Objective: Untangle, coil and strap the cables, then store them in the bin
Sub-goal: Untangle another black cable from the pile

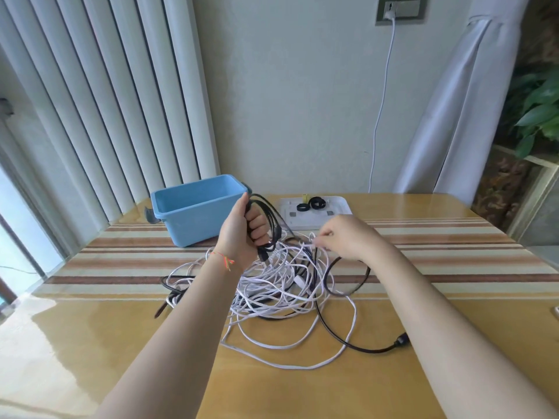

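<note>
A tangle of white cables [272, 285] and black cables [335, 331] lies on the table in front of me. My left hand [242, 231] grips a few loops of black cable [270, 219], lifted above the pile beside the blue bin [187, 219]. My right hand [348, 237] pinches a strand of white cable [307, 241] at the top of the pile. A black plug [400, 341] rests on the table by my right forearm. Black straps [316, 203] lie on a white tray [341, 205] behind the pile.
The wooden table [90, 343] carries a striped runner [453, 252]. Vertical blinds hang at the left, a curtain at the right. A white cord [382, 101] runs down the wall from a socket [400, 9]. A plant [538, 110] stands far right.
</note>
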Tool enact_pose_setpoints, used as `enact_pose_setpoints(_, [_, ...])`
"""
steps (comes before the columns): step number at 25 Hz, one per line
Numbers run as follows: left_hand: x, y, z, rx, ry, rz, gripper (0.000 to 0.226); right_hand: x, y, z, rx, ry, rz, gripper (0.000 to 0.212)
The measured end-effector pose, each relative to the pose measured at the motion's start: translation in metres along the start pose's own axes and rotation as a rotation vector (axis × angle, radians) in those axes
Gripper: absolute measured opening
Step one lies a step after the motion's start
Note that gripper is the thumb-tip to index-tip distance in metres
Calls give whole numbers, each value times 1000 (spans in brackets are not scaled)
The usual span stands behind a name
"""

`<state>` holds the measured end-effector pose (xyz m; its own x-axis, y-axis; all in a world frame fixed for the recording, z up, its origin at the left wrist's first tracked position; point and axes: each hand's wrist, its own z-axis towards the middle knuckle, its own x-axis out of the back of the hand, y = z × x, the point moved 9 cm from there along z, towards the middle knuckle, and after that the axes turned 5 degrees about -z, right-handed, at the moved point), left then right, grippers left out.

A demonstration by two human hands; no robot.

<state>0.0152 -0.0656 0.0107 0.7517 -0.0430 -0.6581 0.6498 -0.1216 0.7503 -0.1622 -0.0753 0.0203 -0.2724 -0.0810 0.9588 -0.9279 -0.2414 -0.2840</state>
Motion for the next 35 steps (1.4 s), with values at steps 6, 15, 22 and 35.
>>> enact_pose_setpoints(6, [-22,5,-3,-208,70,300,45,-8,-59,-31,202,-237,19,11])
enact_pose_setpoints(15, [-37,-21,-9,-153,1,1314,44,21,-27,-21,84,-6,442,27])
enact_pose_setpoints(22, [-19,-20,-15,2,-159,938,33,25,25,-20,-42,-36,699,11])
enact_pose_setpoints(35, [13,-6,3,59,-97,-443,58,8,55,-5,-151,172,203,26])
